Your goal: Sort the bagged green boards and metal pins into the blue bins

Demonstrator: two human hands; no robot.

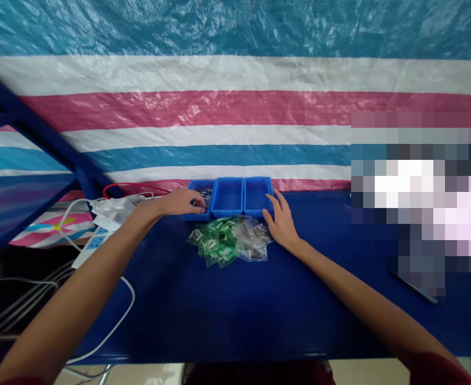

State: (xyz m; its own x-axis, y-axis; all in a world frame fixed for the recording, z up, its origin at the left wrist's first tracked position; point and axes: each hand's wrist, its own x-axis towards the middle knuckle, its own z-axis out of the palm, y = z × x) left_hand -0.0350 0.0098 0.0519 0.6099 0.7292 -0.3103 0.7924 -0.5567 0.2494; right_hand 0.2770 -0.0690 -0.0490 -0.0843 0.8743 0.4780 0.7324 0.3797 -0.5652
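Note:
Three blue plastic bins stand side by side against the striped sheet. My left hand [185, 201] reaches over the left bin [198, 184] from its left side, fingers curved down and a little apart, covering part of it. Small dark metal pieces [206, 195] lie inside that bin. Next to it are the middle bin [228, 198] and the right bin [256, 196], both with bare floors. My right hand [282, 222] rests at the right bin's right wall, fingers spread, thumb by the front corner. Just in front lie green-tinted plastic packets [217, 243] and clear plastic packets [253, 240] with small parts.
The dark blue table [203, 310] runs to the front edge. At left are white cables [133, 294], a white power strip [113, 211] and a blue metal frame [59, 144]. A dark, thin object [417, 289] lies at right, beside a blurred-out area.

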